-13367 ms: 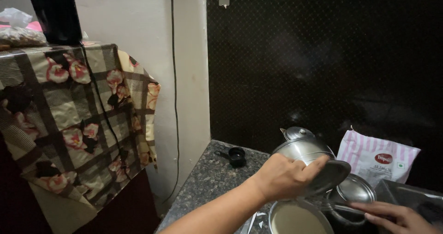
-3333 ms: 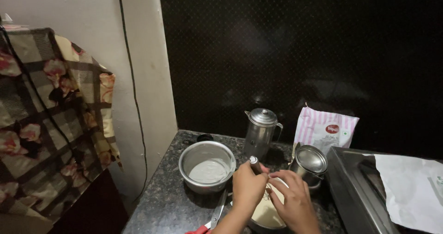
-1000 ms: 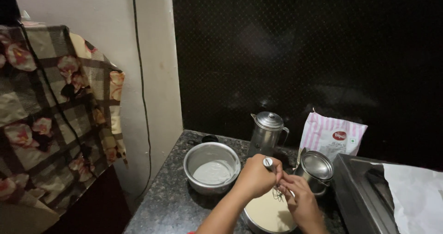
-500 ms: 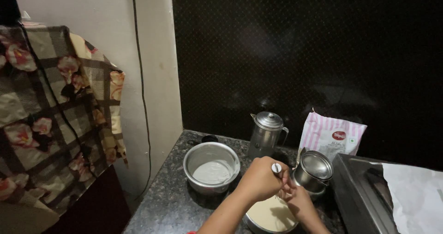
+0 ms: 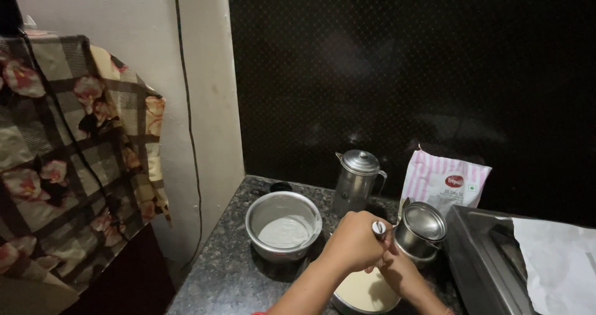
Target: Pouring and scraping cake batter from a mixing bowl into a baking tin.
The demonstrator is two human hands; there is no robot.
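Observation:
My left hand [image 5: 355, 243] is closed around the handle of a metal utensil [image 5: 379, 229], whose rounded end sticks up between thumb and finger. It hovers over a steel vessel of pale batter [image 5: 366, 293] at the counter's near edge. My right hand [image 5: 400, 271] sits just behind and below the left one, fingers tucked against it. What the right hand holds is hidden. A steel pot [image 5: 254, 219] with white batter inside stands just left of my hands.
A lidded steel jug [image 5: 357, 177], a lidded steel canister [image 5: 422, 229] and a pink striped packet [image 5: 444, 181] stand behind my hands. A metal tray [image 5: 481, 262] with white paper [image 5: 559, 262] lies right. Floral cloth [image 5: 68, 166] hangs left of the granite counter [image 5: 214, 281].
Over the last second both hands drifted a little to the right above the batter vessel, and the utensil's end moved with them. The pots and jug have stayed put.

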